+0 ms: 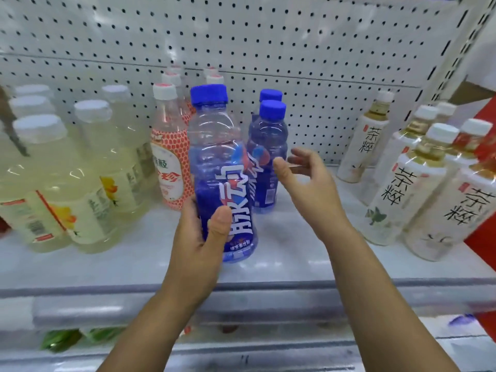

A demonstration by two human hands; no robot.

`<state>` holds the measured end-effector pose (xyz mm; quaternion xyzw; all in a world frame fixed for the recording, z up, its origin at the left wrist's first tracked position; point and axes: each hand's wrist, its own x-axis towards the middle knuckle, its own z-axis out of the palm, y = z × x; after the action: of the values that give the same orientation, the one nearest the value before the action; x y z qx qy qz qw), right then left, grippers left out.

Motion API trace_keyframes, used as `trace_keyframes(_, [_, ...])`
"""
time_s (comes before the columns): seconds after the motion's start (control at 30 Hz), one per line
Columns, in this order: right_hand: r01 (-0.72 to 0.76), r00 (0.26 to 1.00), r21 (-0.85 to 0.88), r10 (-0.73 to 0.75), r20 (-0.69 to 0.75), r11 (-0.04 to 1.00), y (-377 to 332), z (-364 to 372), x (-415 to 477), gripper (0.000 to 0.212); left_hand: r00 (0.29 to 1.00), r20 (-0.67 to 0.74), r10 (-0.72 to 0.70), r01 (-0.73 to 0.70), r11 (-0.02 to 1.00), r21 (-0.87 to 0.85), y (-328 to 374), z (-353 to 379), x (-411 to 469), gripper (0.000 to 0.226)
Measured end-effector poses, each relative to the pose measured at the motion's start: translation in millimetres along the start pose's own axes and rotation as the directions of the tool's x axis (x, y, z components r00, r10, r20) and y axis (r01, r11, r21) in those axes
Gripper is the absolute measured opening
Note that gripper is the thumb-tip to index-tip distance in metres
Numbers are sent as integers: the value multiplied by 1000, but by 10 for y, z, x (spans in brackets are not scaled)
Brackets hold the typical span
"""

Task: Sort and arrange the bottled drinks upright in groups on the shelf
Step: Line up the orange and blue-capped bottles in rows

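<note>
- As a person reaches into a shop display, a white perforated back panel (295, 36) rises behind the held blue bottle (222, 170), which stands upright at centre frame.
- The pale shelf (107, 267) runs beneath the held blue bottle; whether the bottle's base touches it cannot be told.
- Left of the held blue bottle, well apart, a cluster of pale yellow bottles (53, 183) with white caps stands upright in rows.
- Right of the held blue bottle, well apart, white tea bottles (402, 189) with black brush lettering stand upright in a group.
- Just beside the held blue bottle on its left, and partly behind it, red-and-white bottles (169, 167) stand in a file running toward the panel.
- Just behind the held blue bottle, to its right, two more blue bottles (265, 157) with blue caps stand one behind the other.
- The left hand (198, 242) is clamped round the lower label of the held blue bottle, with the thumb pressed across the front and the fingers wrapped round the far side.
- The right hand (308, 178) hovers to the right of the held blue bottle, fingers apart and loosely bent, holding nothing. Its thumb lies close to the nearer of the two blue bottles, and contact cannot be told.
</note>
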<state>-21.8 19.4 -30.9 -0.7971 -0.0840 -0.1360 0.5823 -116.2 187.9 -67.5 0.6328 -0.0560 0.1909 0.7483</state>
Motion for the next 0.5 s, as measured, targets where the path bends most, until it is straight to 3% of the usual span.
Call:
trace_keyframes(0.13, [-65, 990, 2, 64, 125, 998, 111, 220, 212, 58, 992, -122, 43, -47, 998, -35, 0, -20, 2, 45])
trace_keyframes(0.3, [-52, 998, 45, 51, 27, 998, 112, 319, 145, 54, 987, -157, -30, 11, 993, -121, 1, -38, 38, 32])
trace_keyframes(0.5, [-83, 996, 186, 79, 30, 979, -191, 225, -397, 41, 993, -114, -39, 25, 993, -119, 134, -130, -52, 51])
